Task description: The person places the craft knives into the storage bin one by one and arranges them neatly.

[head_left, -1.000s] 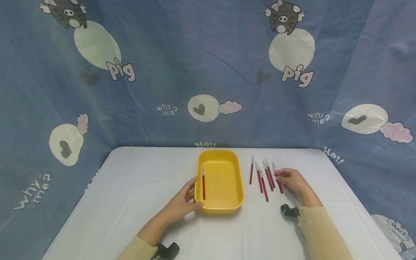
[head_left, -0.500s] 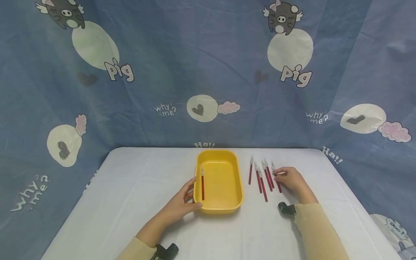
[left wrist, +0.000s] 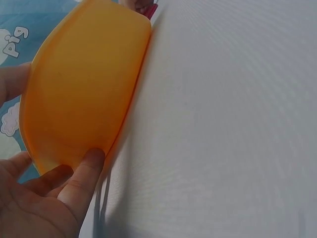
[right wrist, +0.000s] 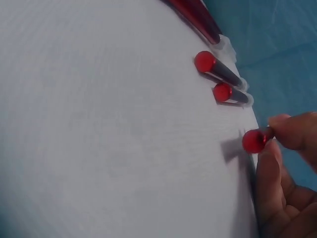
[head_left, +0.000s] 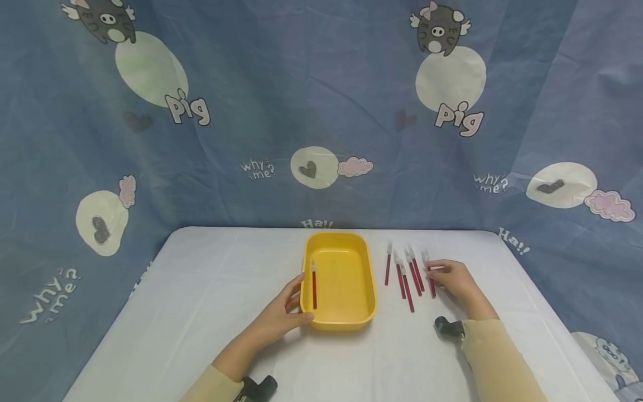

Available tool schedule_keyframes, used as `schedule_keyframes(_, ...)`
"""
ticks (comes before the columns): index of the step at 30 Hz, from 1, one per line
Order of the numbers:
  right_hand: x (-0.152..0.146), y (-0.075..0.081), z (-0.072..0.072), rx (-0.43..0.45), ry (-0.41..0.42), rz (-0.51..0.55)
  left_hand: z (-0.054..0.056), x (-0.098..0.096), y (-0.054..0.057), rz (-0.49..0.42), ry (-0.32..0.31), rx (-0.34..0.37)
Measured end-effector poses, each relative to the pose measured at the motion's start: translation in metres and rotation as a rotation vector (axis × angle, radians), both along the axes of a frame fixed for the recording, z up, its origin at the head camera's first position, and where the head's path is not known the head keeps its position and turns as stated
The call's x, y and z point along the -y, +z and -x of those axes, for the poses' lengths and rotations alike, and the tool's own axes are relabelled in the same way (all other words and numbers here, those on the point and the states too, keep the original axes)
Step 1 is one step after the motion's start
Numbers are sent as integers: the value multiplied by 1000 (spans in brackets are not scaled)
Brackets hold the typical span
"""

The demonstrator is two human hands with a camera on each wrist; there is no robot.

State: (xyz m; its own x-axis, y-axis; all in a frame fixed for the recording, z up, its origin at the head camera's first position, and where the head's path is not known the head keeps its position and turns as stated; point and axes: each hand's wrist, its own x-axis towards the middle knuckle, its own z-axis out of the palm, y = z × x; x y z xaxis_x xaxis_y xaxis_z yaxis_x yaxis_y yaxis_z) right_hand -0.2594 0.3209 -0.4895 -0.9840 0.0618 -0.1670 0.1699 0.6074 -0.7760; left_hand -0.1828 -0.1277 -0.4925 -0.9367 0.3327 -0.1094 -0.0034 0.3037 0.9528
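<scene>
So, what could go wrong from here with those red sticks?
Possibly three things. The right hand pinches one red stick between thumb and fingers, so it might twist or slip. The other red sticks lie close together between that hand and the yellow tray, so a low sweep toward it could knock them. And the stick ends look round in the right wrist view, so a bumped one may roll.

Pen [head_left: 314, 290] in tray [head_left: 346, 285], others [head_left: 408, 291] right

a white table [head_left: 236, 273] bears a yellow tray [head_left: 344, 287] and pens [head_left: 408, 292].
</scene>
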Motion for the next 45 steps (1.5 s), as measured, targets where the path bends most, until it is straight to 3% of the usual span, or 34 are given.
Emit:
schedule_keyframes(5, -2, 2, -2, -3, -15, 64, 1, -1, -1, 7, 10, 13)
schedule_keyframes(15, 8, 16, -14, -34, -21, 314, 1, -1, 2, 29, 21, 15)
schedule_keyframes(22, 13, 27, -23, -28, -36, 365, 1, -2, 2, 24, 11, 17)
schedule_keyframes(28, 20, 33, -31, -3, -64, 483, 2, -2, 1, 43, 27, 20)
schedule_keyframes(34, 31, 42, -40, -4, -70, 512, 1, -1, 2, 54, 32, 21)
schedule_keyframes(45, 60, 60, -48, -37, -7, 611, 0, -2, 4, 49, 20, 17)
